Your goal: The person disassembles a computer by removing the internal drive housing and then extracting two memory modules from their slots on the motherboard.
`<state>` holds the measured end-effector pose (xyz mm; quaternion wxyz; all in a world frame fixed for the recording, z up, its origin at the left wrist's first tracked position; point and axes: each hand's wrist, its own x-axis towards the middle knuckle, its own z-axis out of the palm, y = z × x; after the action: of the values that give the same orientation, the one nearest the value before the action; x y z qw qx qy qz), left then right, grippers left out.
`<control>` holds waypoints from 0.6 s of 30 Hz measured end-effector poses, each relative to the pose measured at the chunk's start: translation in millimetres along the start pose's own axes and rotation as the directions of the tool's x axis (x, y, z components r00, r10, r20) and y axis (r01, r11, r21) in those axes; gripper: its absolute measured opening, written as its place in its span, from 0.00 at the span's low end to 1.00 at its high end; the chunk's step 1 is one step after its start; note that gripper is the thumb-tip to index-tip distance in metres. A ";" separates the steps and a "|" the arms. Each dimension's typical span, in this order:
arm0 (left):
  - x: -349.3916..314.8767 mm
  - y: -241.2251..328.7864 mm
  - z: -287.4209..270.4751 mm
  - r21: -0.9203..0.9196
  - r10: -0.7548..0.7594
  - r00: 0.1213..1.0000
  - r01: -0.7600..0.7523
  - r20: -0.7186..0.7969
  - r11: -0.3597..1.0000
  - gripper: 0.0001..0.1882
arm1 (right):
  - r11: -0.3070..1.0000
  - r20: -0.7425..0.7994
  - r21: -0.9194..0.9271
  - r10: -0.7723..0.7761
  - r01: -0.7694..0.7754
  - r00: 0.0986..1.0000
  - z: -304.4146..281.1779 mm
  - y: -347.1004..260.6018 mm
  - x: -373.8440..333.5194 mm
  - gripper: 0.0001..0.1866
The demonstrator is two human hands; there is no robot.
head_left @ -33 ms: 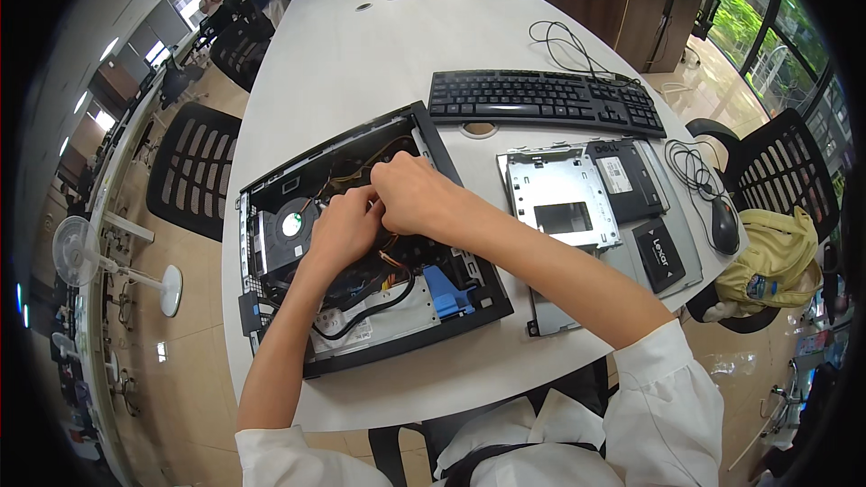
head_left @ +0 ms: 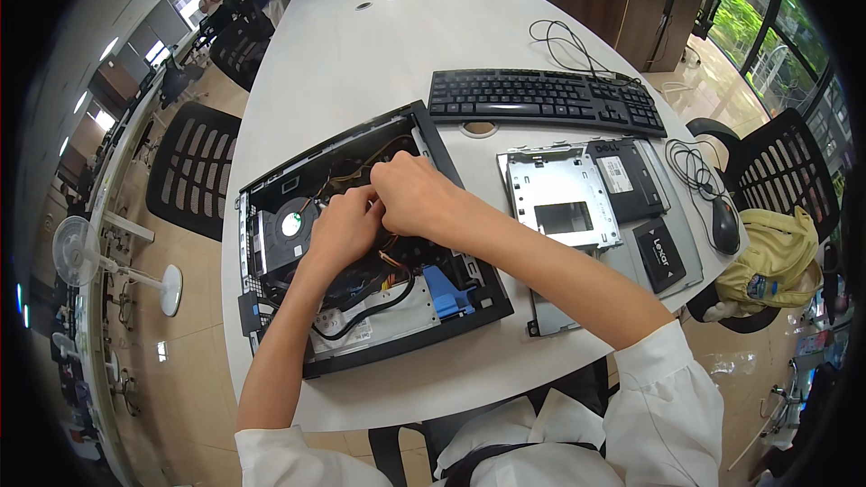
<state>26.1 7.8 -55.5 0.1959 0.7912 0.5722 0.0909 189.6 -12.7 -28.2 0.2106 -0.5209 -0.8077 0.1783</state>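
An open desktop computer case [head_left: 502, 299] lies flat on the table in front of me. Both of my hands reach inside it, side by side, near its middle. My left hand [head_left: 345, 233] has its fingers curled down beside a round black fan unit [head_left: 292, 224]. Touching it, my right hand [head_left: 410, 194] is closed with its fingertips pointing down among thin coloured wires [head_left: 394, 259]. Whatever the fingers grip is hidden beneath the hands. A black cable [head_left: 374, 310] loops across the near part of the case, next to a blue plastic latch [head_left: 446, 292].
Right of the case, a metal cover panel [head_left: 559, 307] carries a silver drive bracket [head_left: 552, 182], a black optical drive [head_left: 625, 185] and a small black solid-state drive [head_left: 661, 255]. Behind sits a black keyboard [head_left: 546, 99]. A wired mouse [head_left: 723, 225] rests at the table's right edge.
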 end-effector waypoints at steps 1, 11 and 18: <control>-0.5 1.5 -0.4 0.001 0.000 1.000 0.000 0.000 1.000 0.19 | 1.000 -0.073 0.027 -0.009 0.011 0.997 1.9 0.9 -2.0 0.11; -4.1 7.7 -4.3 0.066 -0.005 1.000 0.004 0.010 0.998 0.18 | 0.993 -0.197 -0.034 -0.114 0.109 0.974 24.3 10.5 -1.9 0.05; -3.3 7.4 -3.7 0.044 0.006 1.000 -0.006 0.016 0.999 0.19 | 0.994 -0.158 -0.052 -0.101 0.094 0.982 17.0 8.0 -6.5 0.06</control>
<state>30.0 3.5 -48.8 0.1826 0.7977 0.5701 0.0725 189.2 -16.7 -47.7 0.2720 -0.4980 -0.8164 0.1073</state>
